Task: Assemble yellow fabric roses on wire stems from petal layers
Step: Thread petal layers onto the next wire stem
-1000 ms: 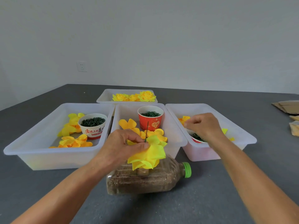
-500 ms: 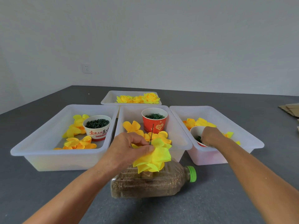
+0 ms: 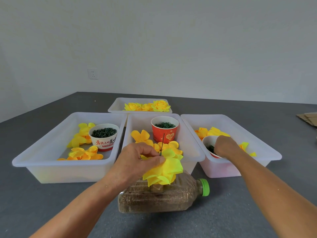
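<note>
Petals (image 3: 163, 170) of a half-built yellow rose sat threaded on a thin green wire (image 3: 162, 144), right over a brown-filled bottle (image 3: 163, 198) lying on its side on the grey table (image 3: 51, 203). The left hand (image 3: 139, 160) pinched the petals at the wire, thumb and fingers curled round the fabric. The right hand (image 3: 224, 146) reached into the white cup (image 3: 208, 143) in the right bin (image 3: 240, 162), fingers curled down among the green bits; whether it gripped anything could not be told. The hands were well apart.

The middle bin (image 3: 193, 152) held a red cup (image 3: 164, 129) of green rings and loose petal layers (image 3: 140, 135). The left bin (image 3: 60, 165) held a printed cup (image 3: 103, 137) of green pieces and more petals. The far bin (image 3: 116, 105) held finished roses (image 3: 160, 105). Cardboard (image 3: 308, 118) lay at the right edge, and a wall socket (image 3: 93, 73) showed behind.
</note>
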